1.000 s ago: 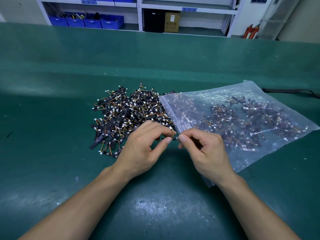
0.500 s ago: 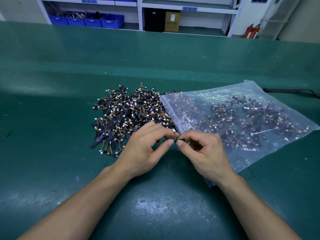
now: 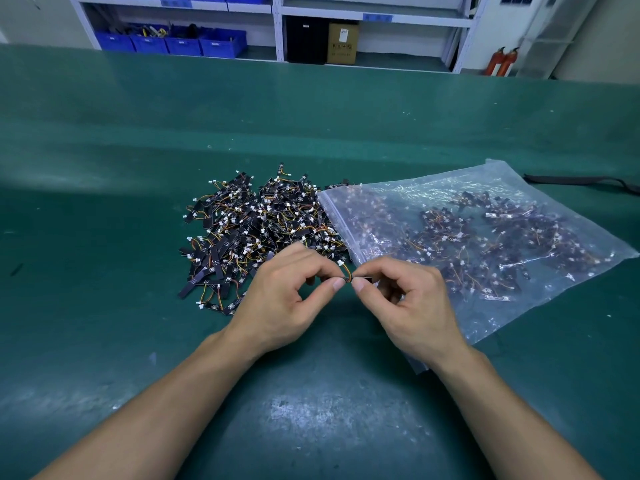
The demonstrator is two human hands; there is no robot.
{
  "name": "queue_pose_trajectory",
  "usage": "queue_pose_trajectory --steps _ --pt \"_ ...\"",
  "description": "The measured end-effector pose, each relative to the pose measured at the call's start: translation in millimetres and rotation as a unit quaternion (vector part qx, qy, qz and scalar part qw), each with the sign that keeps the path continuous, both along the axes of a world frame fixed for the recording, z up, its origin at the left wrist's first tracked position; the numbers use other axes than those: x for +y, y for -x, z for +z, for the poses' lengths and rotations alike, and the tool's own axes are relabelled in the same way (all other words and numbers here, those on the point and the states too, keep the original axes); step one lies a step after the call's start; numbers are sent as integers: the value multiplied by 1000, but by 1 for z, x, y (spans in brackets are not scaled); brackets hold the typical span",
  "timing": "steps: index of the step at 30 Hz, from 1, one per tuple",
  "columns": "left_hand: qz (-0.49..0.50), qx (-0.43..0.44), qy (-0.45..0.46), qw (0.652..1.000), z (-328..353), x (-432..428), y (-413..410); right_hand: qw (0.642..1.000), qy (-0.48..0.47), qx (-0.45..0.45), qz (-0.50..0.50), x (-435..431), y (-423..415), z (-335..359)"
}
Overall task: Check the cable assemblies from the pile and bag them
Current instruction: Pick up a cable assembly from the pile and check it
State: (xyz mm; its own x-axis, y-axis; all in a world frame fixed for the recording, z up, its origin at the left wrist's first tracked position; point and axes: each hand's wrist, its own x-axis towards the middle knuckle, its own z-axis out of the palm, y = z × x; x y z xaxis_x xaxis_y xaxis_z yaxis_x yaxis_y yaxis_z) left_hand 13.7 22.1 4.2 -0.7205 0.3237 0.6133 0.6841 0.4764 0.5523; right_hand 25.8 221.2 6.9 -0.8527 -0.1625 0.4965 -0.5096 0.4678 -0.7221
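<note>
Currently, entry 1: cable assembly [image 3: 347, 278], 1 pc, hanging just above the bench [image 3: 311, 116], at the near edge of the pile [image 3: 256, 230] and beside the mouth of the bag [image 3: 485, 237], which is lying flat and part-filled w/ more assemblies. Left grip [image 3: 277, 299] is pinching one end between thumb and forefinger. Right grip [image 3: 412, 306] is pinching the black strip end the same way. Remaining fingers are curling loosely, holding nothing else. Orange wire is looping up between the two pinches.

Entry 2: step in hand, as judged: inspecting this pc before bagging. Doing it well is meaning light pinches at the ends only, so wire and connector are showing; turning it to see both faces; tugging gently w/o straining the joints; then feeding it into the bag mouth, not back onto the pile.

Entry 3: writing. Pale print is showing on the black strips, too small to read. Label on cardboard box [image 3: 343, 43] and blue tag [image 3: 377, 18] on the shelving: illegible. No brand legible.
</note>
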Motion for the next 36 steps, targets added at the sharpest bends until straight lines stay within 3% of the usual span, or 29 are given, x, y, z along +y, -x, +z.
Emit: queue_pose_trajectory --steps 36 --pt "23 5 -12 1000 0 0 -1 1000 -12 2 -5 1 -2 1"
